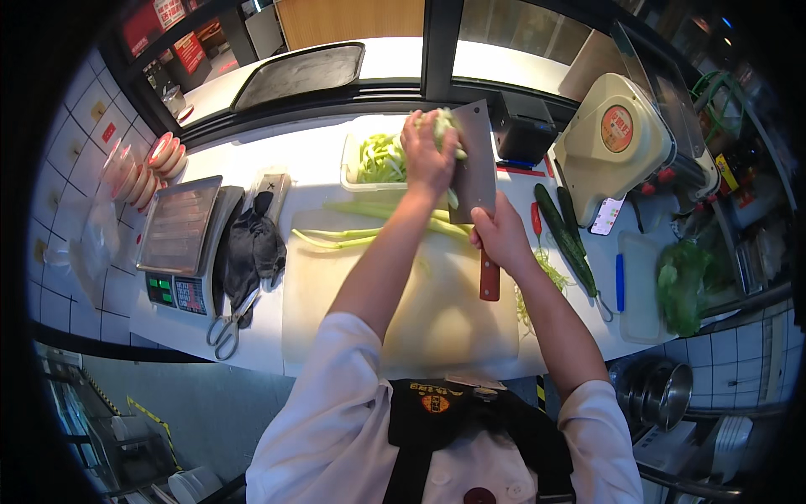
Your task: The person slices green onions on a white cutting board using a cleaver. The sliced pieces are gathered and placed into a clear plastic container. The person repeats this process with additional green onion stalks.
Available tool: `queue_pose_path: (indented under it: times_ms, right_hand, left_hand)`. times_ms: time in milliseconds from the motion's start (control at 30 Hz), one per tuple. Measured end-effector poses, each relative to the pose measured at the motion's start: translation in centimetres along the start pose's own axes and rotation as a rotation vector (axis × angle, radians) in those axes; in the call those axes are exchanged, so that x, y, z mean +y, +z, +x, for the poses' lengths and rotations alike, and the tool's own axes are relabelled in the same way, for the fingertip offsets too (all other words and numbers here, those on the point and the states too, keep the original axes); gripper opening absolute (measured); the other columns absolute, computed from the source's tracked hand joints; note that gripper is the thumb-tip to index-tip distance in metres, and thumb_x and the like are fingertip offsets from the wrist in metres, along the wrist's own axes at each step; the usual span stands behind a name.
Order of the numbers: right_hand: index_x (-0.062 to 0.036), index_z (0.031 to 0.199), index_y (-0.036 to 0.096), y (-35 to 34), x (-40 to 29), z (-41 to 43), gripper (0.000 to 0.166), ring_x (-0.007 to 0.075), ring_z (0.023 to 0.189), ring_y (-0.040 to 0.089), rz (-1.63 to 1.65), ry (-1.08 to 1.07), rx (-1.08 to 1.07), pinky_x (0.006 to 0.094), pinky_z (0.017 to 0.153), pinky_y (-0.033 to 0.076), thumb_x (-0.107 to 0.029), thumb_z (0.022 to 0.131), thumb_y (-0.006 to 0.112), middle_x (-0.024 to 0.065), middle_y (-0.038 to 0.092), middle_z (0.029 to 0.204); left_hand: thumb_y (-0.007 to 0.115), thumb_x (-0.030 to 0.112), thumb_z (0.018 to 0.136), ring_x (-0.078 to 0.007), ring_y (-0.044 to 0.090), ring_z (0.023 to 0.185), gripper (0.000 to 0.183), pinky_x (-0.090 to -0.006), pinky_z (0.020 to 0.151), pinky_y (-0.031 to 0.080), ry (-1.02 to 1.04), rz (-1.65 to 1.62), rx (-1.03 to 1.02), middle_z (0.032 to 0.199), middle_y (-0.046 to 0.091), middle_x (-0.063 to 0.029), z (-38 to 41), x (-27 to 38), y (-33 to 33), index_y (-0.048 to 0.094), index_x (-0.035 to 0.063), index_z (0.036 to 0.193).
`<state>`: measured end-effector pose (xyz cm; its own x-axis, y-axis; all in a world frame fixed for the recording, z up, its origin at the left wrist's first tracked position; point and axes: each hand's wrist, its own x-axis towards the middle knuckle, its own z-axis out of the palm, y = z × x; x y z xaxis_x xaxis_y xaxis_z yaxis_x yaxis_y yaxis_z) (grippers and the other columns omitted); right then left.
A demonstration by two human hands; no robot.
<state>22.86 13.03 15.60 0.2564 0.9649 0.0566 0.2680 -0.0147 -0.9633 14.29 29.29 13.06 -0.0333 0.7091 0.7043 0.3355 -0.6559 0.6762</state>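
Note:
My right hand [500, 236] grips a cleaver [475, 167] by its wooden handle, the broad blade raised near the back of the table. Against the blade's left face, my left hand [429, 151] presses cut pale green vegetable pieces [448, 125], above the right side of a plastic container [371, 187]. Green vegetable slices [381, 159] fill the container's visible part. Long green stalks [340, 239] lie across the back of a cutting board [352, 296], partly hidden by my forearms.
A digital scale [182, 233], a dark cloth [252, 252] and scissors [225, 334] lie left. To the right are a red chili [536, 219], cucumbers [563, 239], green shreds [551, 271], a blue-handled tool [620, 283], a phone [607, 216] and a cream-coloured machine [614, 138].

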Motion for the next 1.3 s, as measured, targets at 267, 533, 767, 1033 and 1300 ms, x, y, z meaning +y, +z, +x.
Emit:
queue_pose_path:
  times_ms: [267,533,767,1033,1300]
  right_hand:
    - [-0.003,0.108,0.047,-3.6,3.1,-2.7,0.016,0.0079,0.055,0.053,0.276,0.304,0.083,0.0231,0.047,0.043,-0.008,0.093,0.054,0.0021,0.055,0.074]
    - [-0.0045,0.109,0.049,-3.9,4.7,-5.5,0.018,0.0085,0.052,0.051,0.388,0.4,0.115,0.023,0.045,0.041,-0.01,0.093,0.054,0.0025,0.054,0.072]
    - [-0.0041,0.112,0.047,-3.7,5.2,-7.6,0.019,0.0079,0.056,0.054,0.392,0.38,0.049,0.0235,0.048,0.043,-0.01,0.095,0.053,0.0019,0.054,0.077]
    - [-0.0031,0.115,0.047,-3.2,5.5,-10.9,0.022,0.0078,0.056,0.054,0.444,0.408,0.014,0.0227,0.047,0.042,-0.01,0.096,0.053,0.0026,0.055,0.082]
    - [-0.0021,0.119,0.048,-1.8,5.4,-12.9,0.024,0.0084,0.056,0.053,0.427,0.422,0.002,0.0227,0.048,0.043,-0.01,0.096,0.052,0.0028,0.057,0.082]
  left_hand:
    - [0.061,0.027,0.093,-0.0307,0.063,0.085,0.026,-0.0405,0.079,0.05,0.037,0.045,-0.278,0.089,0.065,-0.0166,-0.3,-5.6,-2.3,0.068,0.0015,0.093]
    - [0.069,0.013,0.077,-0.0334,0.052,0.109,0.03,-0.0416,0.095,0.047,0.305,0.278,-1.151,0.111,0.059,-0.0125,-12.2,-0.3,-11.2,0.064,0.0068,0.106]
    - [0.061,-0.002,0.075,-0.0351,0.054,0.095,0.026,-0.0433,0.084,0.049,0.132,0.269,-1.087,0.097,0.056,-0.0167,-13.5,-1.7,-11.9,0.06,0.0027,0.1]
    - [0.065,0.002,0.072,-0.0373,0.055,0.09,0.027,-0.045,0.08,0.048,0.035,0.496,-1.075,0.091,0.055,-0.0194,-14.3,-3.4,-14.6,0.055,0.0008,0.097]
    - [0.053,-0.001,0.088,-0.0167,0.064,0.086,0.015,-0.0291,0.08,0.055,-1.187,-0.834,-0.856,0.094,0.062,-0.0072,-13.7,0.7,-11.5,0.057,0.0001,0.102]
